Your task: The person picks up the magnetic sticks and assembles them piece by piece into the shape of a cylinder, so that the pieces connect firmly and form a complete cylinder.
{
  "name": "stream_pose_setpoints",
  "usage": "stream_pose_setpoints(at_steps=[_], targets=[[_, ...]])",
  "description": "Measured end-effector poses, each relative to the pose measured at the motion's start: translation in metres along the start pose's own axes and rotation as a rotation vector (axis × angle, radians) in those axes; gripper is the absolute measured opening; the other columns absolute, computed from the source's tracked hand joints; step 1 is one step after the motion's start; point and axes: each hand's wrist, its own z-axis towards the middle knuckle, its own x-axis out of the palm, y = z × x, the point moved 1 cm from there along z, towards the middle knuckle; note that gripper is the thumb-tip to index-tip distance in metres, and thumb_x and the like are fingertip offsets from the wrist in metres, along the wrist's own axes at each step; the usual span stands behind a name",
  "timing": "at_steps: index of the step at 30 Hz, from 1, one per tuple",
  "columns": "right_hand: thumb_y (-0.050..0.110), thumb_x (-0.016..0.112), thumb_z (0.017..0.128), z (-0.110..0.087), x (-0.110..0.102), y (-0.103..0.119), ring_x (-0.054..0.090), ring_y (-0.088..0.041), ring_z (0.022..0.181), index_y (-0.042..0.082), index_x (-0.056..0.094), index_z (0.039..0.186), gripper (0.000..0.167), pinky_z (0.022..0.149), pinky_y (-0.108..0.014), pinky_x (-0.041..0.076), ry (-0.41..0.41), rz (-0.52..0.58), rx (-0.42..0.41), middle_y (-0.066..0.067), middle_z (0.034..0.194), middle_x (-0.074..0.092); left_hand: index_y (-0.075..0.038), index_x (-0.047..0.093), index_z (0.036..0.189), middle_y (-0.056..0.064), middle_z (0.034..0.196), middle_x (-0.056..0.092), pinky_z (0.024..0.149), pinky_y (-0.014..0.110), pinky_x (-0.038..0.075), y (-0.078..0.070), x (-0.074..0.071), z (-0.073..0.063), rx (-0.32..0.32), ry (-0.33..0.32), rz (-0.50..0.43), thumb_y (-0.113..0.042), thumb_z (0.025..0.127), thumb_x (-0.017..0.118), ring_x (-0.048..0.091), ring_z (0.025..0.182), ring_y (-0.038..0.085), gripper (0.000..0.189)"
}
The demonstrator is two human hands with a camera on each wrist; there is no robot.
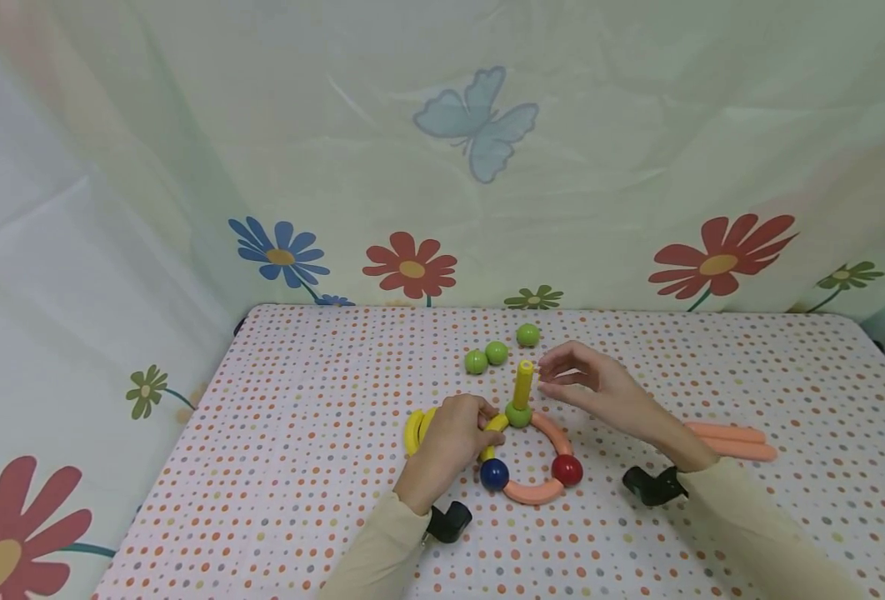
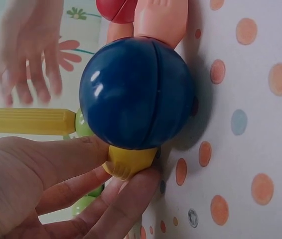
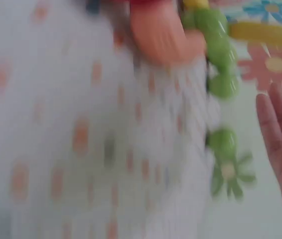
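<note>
The left hand (image 1: 453, 427) is pinching a yellow curved piece (image 2: 128, 162), which is joining the blue ball (image 1: 494, 474) and a green ball (image 1: 518, 416) on the dotted table (image 1: 277, 467). The right hand (image 1: 600, 387), thumb and fingers apart, is hovering just beside the yellow stick (image 1: 522, 387), which is standing on this green ball

- Left arm (image 1: 367, 558): clad in a cream sleeve (image 1: 386, 529), reached forward and slanted inward from the near edge.
- Left wrist (image 1: 413, 490): bare, just beyond the cuff.
- Left grip (image 1: 450, 427): bare hand, back uppermost, held low; thumb (image 2: 76, 154) and fingers (image 2: 131, 199) met in a pinch.
- Right arm (image 1: 780, 542): likewise sleeved, angled inward from the near right.
- Right wrist (image 1: 690, 446): bare past its cuff.
- Right grip (image 1: 588, 382): bare hand, raised higher than its fellow and farther forward; fingers lightly bent, thumb parted from them.
- Pair: near each other, apart.
</note>
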Motion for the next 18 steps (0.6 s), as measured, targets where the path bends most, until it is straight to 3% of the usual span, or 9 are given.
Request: stream_pose_setpoints(at_steps=[5, 10, 13, 18], targets=[[0.002, 0.076, 0.095, -0.034, -0.046, -0.011, 0.064, -0.008, 0.103, 0.001, 0.066, 0.120, 0.027, 0.088, -0.020, 0.054, -0.067, -0.252, 0.021, -0.011, 0.114, 0.068, 0.002, 0.075, 0.116, -0.002, 0.082, 0.061, 0.053, 0.017, 0.043, -0.001, 0.000, -0.001, 0.000, -0.001, -0.008, -0.008, 0.089, 0.084, 0.052, 0.062, 0.005, 0.030], [-0.002, 0.081, 0.088, -0.076, -0.090, -0.042, 0.061, 0.003, 0.093, 0.006, 0.072, 0.110, 0.026, 0.080, -0.012, 0.051, -0.110, -0.429, 0.013, 0.004, 0.104, 0.069, 0.001, 0.076, 0.115, -0.002, 0.085, 0.062, 0.055, 0.018, 0.043, 0.000, 0.000, -0.002, -0.006, -0.008, 0.001, -0.010, 0.089, 0.084, 0.052, 0.064, 0.007, 0.030], [-0.004, 0.081, 0.086, -0.097, -0.109, -0.057, 0.057, 0.009, 0.091, 0.005, 0.072, 0.109, 0.027, 0.075, -0.012, 0.051, -0.079, -0.461, 0.078, 0.006, 0.103, 0.067, 0.000, 0.076, 0.115, -0.001, 0.086, 0.063, 0.056, 0.018, 0.044, 0.000, -0.001, -0.003, -0.007, -0.014, 0.001, -0.010, 0.089, 0.085, 0.053, 0.066, 0.007, 0.030], [0.002, 0.082, 0.088, -0.115, -0.129, -0.068, 0.052, 0.011, 0.085, -0.004, 0.070, 0.111, 0.026, 0.068, -0.020, 0.053, 0.032, -0.546, 0.262, -0.013, 0.106, 0.070, 0.001, 0.076, 0.116, -0.002, 0.085, 0.062, 0.056, 0.018, 0.043, -0.002, 0.000, -0.003, -0.014, -0.003, -0.013, -0.008, 0.089, 0.084, 0.052, 0.065, 0.007, 0.030]])
